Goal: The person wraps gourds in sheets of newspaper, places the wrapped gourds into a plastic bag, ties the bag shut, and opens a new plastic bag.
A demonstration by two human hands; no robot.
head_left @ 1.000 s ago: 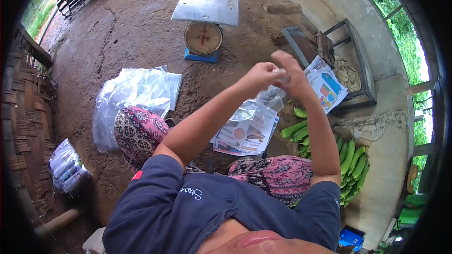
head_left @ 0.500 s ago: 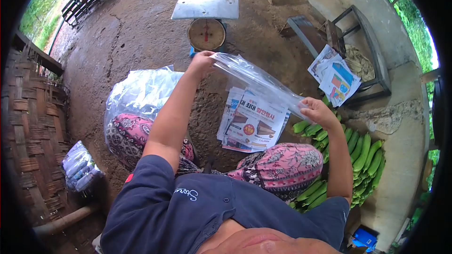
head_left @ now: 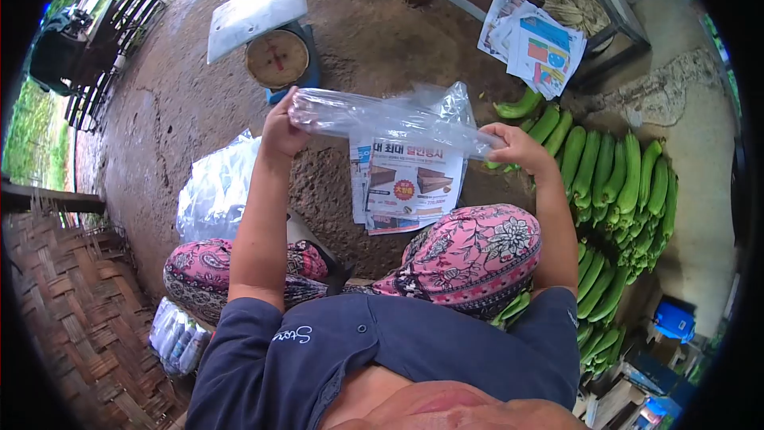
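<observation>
A clear plastic bag point(head_left: 390, 118) is stretched between my two hands above the printed paper sheets point(head_left: 410, 187) on the ground. My left hand point(head_left: 282, 129) grips its left end, just below the scale's dial. The bag's right end is pinched in my right hand point(head_left: 516, 146), close to the green vegetables point(head_left: 613, 171). Part of the bag stands up in a loose fold near its right side. To the left of my left forearm lies a pile of clear plastic bags point(head_left: 216, 191), partly hidden by my knee.
A scale point(head_left: 277, 57) with a metal plate stands ahead on the left. More printed sheets point(head_left: 535, 46) lean by a dark metal frame point(head_left: 613, 20) at the upper right. A wrapped bundle point(head_left: 177, 338) sits at lower left beside woven bamboo point(head_left: 76, 295).
The view has turned to the right. My hands, close together one second ago, moved apart and hold the bag stretched. It now hangs more level, its middle bunched with a fold standing up.
</observation>
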